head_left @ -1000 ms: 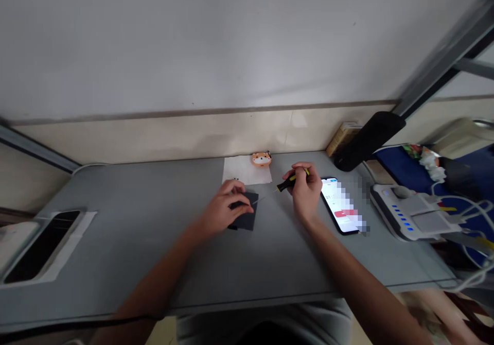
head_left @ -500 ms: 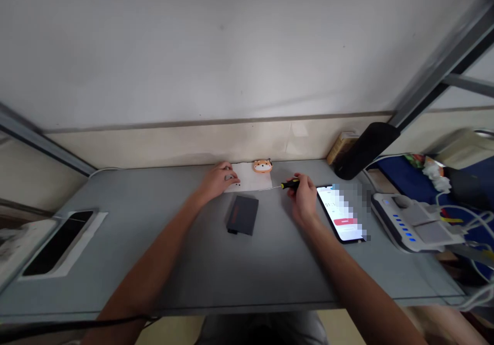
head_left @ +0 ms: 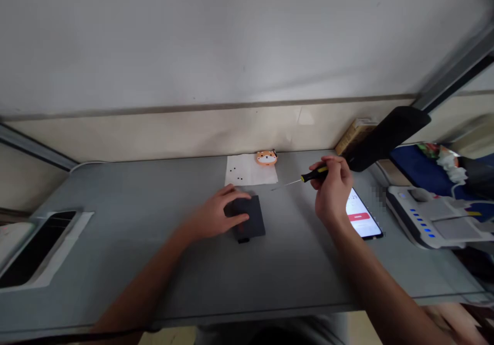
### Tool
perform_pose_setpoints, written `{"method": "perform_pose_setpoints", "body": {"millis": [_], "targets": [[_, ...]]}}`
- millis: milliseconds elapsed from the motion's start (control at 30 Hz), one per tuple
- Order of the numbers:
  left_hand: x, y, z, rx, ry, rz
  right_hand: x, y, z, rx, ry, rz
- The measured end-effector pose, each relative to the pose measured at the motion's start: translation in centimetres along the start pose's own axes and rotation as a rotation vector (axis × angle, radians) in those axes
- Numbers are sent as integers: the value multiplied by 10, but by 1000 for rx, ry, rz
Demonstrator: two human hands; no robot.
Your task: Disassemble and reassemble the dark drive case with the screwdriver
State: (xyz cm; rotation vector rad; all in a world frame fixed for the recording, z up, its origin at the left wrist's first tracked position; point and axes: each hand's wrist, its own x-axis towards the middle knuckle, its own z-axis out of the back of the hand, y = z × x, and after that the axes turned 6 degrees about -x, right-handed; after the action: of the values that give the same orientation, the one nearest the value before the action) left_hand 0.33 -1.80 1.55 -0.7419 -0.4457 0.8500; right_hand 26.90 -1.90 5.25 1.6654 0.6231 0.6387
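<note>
My left hand (head_left: 219, 213) is at the left side of a dark flat case (head_left: 252, 216), its thumb and fingers apart over the case's edge. Whether it presses on the case is hard to tell. In my right hand (head_left: 332, 185) is a black and yellow screwdriver (head_left: 314, 173), its thin shaft pointing left above the table. Behind the case lies a white paper (head_left: 247, 171) with several tiny dark bits, likely screws, on its left part. An orange animal-faced item (head_left: 266, 158) rests on the paper's back right corner.
A lit phone (head_left: 365, 216) lies beside my right wrist. Behind it are a black cylinder (head_left: 389, 136) and a small box (head_left: 353, 135). A power strip (head_left: 428, 221) with cables stands at the right. Another dark phone (head_left: 38, 249) lies far left.
My left hand has left the paper and come toward me to the dark case. My right hand has moved right and up with the screwdriver. The view has shifted slightly.
</note>
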Motion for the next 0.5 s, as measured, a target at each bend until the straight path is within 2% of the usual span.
{"method": "perform_pose_setpoints", "body": {"millis": [67,200,267,333,400,500], "targets": [[1,-1,-6,61,-28,34,-4,5,1,-58,18,124],[0,-8,-19,122,-65,104,-11,10,10,-204,29,510],[-3,-11,-24,148,-62,120,-14,10,16,-312,100,693],[-6,-12,-22,173,-5,116,-18,9,20,-425,219,842],[-9,-11,-16,152,94,103,-23,7,22,-504,310,930],[-9,-9,-6,121,111,61,-31,6,19,-526,389,985]]}}
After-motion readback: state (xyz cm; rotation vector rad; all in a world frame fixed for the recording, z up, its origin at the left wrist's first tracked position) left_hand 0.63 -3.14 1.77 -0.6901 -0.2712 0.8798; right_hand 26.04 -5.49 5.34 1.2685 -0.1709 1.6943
